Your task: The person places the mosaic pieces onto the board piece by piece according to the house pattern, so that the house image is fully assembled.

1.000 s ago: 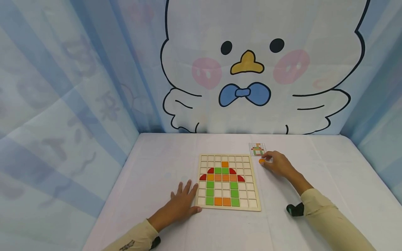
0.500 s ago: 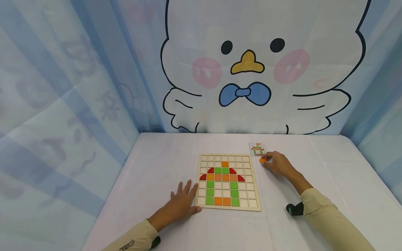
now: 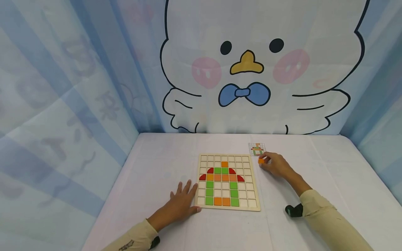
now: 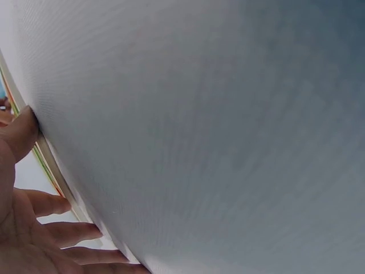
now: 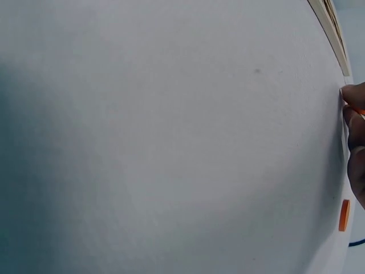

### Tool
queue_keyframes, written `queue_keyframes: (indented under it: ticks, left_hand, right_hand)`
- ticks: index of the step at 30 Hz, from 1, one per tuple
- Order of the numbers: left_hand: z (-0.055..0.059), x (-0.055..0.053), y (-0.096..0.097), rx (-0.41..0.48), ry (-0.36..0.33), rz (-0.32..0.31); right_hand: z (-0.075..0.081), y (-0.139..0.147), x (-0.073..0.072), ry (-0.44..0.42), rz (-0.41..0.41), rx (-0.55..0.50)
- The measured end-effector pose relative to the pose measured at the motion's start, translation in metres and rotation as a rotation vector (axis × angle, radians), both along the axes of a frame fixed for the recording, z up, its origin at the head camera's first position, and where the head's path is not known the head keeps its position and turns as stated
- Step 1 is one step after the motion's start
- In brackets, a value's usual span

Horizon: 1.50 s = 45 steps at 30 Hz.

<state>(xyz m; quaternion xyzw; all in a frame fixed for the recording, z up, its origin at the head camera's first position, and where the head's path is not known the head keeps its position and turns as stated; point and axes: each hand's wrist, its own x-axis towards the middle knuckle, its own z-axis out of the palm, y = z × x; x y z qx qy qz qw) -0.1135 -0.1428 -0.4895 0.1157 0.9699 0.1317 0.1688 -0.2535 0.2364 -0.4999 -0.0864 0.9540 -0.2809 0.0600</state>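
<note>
My right hand [image 3: 277, 165] pinches a small orange tile [image 3: 261, 161] between thumb and fingertips, just right of the wooden grid board [image 3: 256, 195]. In the right wrist view the fingers [image 5: 358, 134] show only at the right edge, and a second orange piece [image 5: 344, 215] is seen below them against the white cloth. My left hand [image 3: 180, 204] rests spread at the board's lower left, its thumb by the front corner and its fingertips along the left side. Green, orange and red tiles fill part of the grid in a figure-like pattern.
A small picture card [image 3: 257, 149] with a coloured grid figure lies behind the right hand. White cloth covers the table [image 3: 157, 164]. A curtain with a cartoon bird [image 3: 245, 115] hangs at its back edge, and blue-white curtains [image 3: 62, 122] hang at the sides.
The orange tile has turned slightly in my right fingers, which stay almost at the same spot. My left hand, the board and its tiles have not visibly moved.
</note>
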Motion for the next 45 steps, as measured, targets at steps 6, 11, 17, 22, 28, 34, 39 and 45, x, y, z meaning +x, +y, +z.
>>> queue_keyframes:
  ticks: [6, 11, 17, 22, 28, 34, 39, 45]
  left_hand:
    - [0.001, 0.002, 0.000, 0.006, -0.004, 0.004]
    - [0.002, 0.002, 0.000, 0.001, -0.006, 0.003]
    - [0.002, 0.002, -0.001, 0.000, 0.003, -0.002]
    - [0.002, 0.002, -0.002, 0.001, 0.008, -0.005]
    - [0.003, 0.002, -0.002, 0.006, 0.010, -0.008]
    - [0.000, 0.000, -0.001, -0.003, 0.005, -0.005]
    - [-0.001, 0.000, -0.001, -0.009, 0.004, -0.003]
    - [-0.001, 0.000, 0.000, -0.008, 0.003, -0.005]
  right_hand:
    - [0.000, -0.003, 0.001, 0.006, 0.027, -0.004]
    - [0.000, -0.006, 0.001, -0.002, 0.041, -0.014]
    - [0.001, -0.010, 0.002, 0.021, 0.089, -0.047]
    - [0.002, -0.012, 0.002, 0.012, 0.124, -0.078]
    - [0.003, -0.015, 0.003, 0.009, 0.174, -0.074]
    - [0.006, -0.020, 0.006, -0.015, 0.179, -0.101]
    - [0.009, -0.024, 0.008, -0.063, 0.172, -0.141]
    - [0.011, -0.027, 0.007, -0.094, 0.201, -0.197]
